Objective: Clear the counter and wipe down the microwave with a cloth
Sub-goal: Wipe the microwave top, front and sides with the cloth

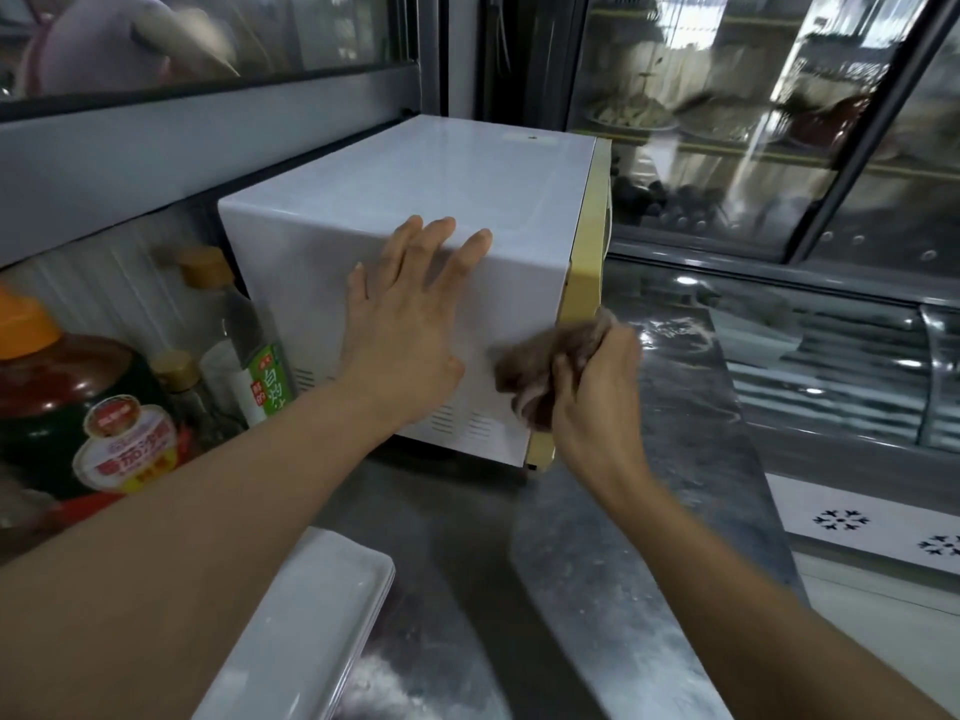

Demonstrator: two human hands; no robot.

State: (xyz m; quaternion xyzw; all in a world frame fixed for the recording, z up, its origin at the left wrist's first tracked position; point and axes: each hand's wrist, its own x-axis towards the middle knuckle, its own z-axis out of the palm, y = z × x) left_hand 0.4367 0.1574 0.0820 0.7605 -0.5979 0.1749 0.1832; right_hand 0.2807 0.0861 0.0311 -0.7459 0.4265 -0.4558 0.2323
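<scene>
A white microwave (415, 189) with a cream-yellow front frame stands on the steel counter (649, 511), its side wall turned toward me. My left hand (410, 309) lies flat on that side wall, fingers straight and reaching up to the top edge. My right hand (592, 387) grips a crumpled brown cloth (540, 366) and presses it against the lower side wall near the front corner. The cloth is blurred.
Left of the microwave stand a large sauce jar with an orange cap (67, 407) and bottles with tan caps (244, 345). White rectangular plates (311, 626) are stacked at the near edge. A glass display fridge (753, 122) stands behind, a chest freezer (857, 356) to the right.
</scene>
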